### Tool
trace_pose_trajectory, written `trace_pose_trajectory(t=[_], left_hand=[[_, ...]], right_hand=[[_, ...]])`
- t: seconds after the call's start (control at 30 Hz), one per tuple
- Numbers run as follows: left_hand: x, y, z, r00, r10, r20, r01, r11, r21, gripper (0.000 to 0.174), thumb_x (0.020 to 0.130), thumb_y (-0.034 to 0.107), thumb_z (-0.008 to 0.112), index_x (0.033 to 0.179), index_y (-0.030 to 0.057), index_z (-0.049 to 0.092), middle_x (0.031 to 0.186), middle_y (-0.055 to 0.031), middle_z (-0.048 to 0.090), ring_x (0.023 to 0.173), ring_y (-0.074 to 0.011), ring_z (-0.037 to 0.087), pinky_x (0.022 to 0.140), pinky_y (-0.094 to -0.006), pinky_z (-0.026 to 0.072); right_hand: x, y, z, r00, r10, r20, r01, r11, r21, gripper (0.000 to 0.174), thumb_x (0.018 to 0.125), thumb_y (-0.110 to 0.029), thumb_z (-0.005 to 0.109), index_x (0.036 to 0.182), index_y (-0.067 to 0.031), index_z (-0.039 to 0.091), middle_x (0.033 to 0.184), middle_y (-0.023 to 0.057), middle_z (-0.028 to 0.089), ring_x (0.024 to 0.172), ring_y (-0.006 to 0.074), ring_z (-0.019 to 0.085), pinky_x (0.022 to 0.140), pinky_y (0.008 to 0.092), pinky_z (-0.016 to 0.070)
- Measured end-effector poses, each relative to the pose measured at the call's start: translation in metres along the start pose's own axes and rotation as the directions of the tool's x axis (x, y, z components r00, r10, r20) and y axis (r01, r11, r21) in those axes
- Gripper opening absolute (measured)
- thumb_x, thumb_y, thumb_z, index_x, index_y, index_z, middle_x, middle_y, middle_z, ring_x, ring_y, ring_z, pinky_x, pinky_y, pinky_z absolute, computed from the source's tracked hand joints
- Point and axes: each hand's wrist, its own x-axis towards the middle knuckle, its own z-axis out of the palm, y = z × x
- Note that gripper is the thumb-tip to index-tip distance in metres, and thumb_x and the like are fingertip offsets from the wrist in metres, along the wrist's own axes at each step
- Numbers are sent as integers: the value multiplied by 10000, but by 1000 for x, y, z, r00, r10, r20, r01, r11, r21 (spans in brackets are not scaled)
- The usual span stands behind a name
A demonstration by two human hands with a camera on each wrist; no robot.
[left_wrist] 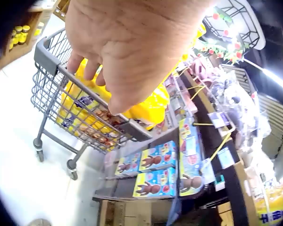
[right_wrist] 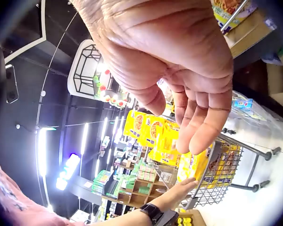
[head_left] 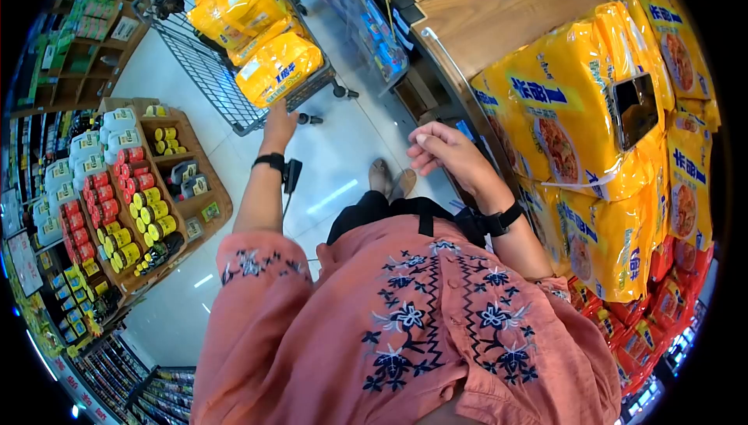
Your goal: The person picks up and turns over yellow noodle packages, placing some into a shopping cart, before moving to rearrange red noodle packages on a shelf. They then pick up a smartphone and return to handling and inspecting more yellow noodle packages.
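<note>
A shopping cart (head_left: 196, 74) with a dark wire basket holds several yellow multi-packs of instant noodles (head_left: 279, 70). My left hand (head_left: 279, 129) reaches to the cart's near end, its fingers right at the lower edge of the closest pack. In the left wrist view the left palm (left_wrist: 127, 52) covers part of the basket rim, and the fingers point down over the yellow packs (left_wrist: 85, 106). My right hand (head_left: 448, 152) hovers before my body, fingers loosely bent, holding nothing. From the right wrist, its fingers (right_wrist: 205, 117) overlap the cart in view.
On the right, yellow noodle packs (head_left: 545, 105) are stacked high, with a phone (head_left: 635, 111) lying on them. Red packs (head_left: 647, 339) sit below. A wooden counter (head_left: 475, 12) stands ahead. Left is a shelf (head_left: 179, 207) of jars and bottles. Pale tiled floor (head_left: 335, 183) lies between.
</note>
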Motion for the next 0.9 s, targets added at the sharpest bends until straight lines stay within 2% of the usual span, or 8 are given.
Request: trace_pose_trajectory(t=[0.2,0.27,0.3,0.33,0.4,0.43,0.67,0.9], left_hand=[[20,19,4,986,-164,-33,167,949,266,388,854,230,660,1182,34,594,1249,-231,598,1156,-402,580,943,-516,497],[21,15,12,991,-124,-56,135,958,254,355,861,195,642,1165,18,599,1207,-244,614,1135,-397,590,912,-503,514],[21,3,23,998,22,-57,-6,963,271,393,850,148,644,1212,8,577,1205,-252,613,1119,-402,598,910,-491,514],[28,-27,50,955,236,-181,-174,936,305,486,817,104,674,1275,6,542,1215,-250,610,1122,-405,598,931,-479,505],[24,1,31,993,107,-42,-97,977,192,681,765,47,710,1388,-27,446,1317,-253,546,1215,-404,533,1002,-459,463],[29,-16,47,976,180,-122,-154,969,196,713,757,38,704,1405,-39,417,1365,-259,505,1251,-405,499,1034,-452,439],[42,-10,47,997,-63,41,53,978,204,580,792,107,641,1313,-54,443,1307,-285,491,1191,-459,512,985,-496,476],[36,-21,65,980,179,-89,-168,979,119,587,729,11,610,1298,-65,493,1294,-340,525,1203,-502,500,1074,-487,398]], right_hand=[[-31,15,-18,988,-6,-153,17,998,66,270,1025,-256,522,1128,-13,581,974,79,642,838,156,649,736,278,545],[-38,27,-23,982,-40,-183,57,995,87,274,1021,-255,529,1126,-6,577,961,84,643,816,165,652,724,291,554],[-42,33,-26,975,-71,-209,88,994,71,274,1020,-255,532,1125,-6,577,954,85,643,812,168,655,717,295,558],[-44,43,-29,974,-97,-207,117,989,87,273,1019,-257,533,1127,-10,577,952,87,646,811,169,658,712,298,560],[-47,52,-31,970,-113,-213,134,988,83,279,1021,-269,532,1143,-23,575,956,90,654,821,168,668,705,297,562],[-49,47,-27,972,-74,-225,92,993,72,299,1020,-287,533,1156,-25,573,964,91,658,827,166,670,709,293,560],[-45,49,-12,966,-36,-257,58,995,78,329,1014,-301,526,1181,-20,562,985,88,652,848,167,670,718,293,558],[-42,56,-2,955,-8,-297,47,991,124,293,1013,-256,540,1160,-6,578,961,104,664,796,174,670,703,296,559]])
